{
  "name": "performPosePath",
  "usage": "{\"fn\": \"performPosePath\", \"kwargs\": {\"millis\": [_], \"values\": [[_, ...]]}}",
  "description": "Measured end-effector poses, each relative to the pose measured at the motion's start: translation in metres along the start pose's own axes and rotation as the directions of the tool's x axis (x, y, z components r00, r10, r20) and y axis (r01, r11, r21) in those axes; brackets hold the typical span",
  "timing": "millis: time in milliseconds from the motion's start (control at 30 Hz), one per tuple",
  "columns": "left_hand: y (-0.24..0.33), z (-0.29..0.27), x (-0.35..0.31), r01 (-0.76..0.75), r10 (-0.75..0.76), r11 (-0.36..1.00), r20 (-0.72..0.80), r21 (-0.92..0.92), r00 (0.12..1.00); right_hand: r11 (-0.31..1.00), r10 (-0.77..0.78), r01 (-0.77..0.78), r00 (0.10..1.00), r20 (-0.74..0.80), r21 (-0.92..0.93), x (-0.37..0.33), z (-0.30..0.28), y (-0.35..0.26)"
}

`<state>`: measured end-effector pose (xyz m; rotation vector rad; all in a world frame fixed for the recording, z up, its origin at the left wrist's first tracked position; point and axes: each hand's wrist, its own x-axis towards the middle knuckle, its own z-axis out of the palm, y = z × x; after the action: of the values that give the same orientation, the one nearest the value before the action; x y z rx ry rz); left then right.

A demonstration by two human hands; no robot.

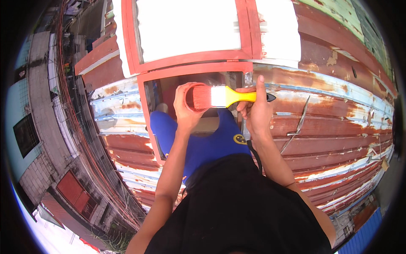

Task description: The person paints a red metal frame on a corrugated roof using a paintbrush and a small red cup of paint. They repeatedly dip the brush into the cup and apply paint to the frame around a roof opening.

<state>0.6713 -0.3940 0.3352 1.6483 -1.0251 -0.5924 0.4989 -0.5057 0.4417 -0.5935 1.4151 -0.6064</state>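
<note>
My left hand (pixel 184 111) is wrapped round a small round cup of red paint (pixel 190 96), held in front of me. In my right hand (pixel 259 111) is a paintbrush (pixel 234 96) with a yellow handle, a pale metal band and red-coated bristles. The fingers close on the handle while the thumb points up and away. The brush lies level, its bristle end over the cup's mouth. Beneath both hands is an opening edged by a red-painted frame (pixel 194 69), with my blue-clad legs at it.
A hinged panel with a red frame (pixel 247 29) stands beyond the opening. Rusty corrugated metal sheets (pixel 321 127) spread to both sides. A bent strip (pixel 299 122) sticks up on the right. Many cables (pixel 91 144) run down the left, beside buildings and a drop.
</note>
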Motion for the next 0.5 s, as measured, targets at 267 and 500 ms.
{"fn": "performPosePath", "kwargs": {"millis": [267,500], "values": [[-0.011,0.021,0.004,0.086,-0.095,0.993,0.124,0.075,0.988,0.963,0.03,0.011,0.989,-0.146,0.269,0.017,-0.051,0.009],[-0.041,0.036,0.014,0.155,-0.177,0.98,0.2,0.123,0.964,0.857,-0.021,0.216,0.921,-0.388,0.467,0.078,-0.157,0.051]]}}
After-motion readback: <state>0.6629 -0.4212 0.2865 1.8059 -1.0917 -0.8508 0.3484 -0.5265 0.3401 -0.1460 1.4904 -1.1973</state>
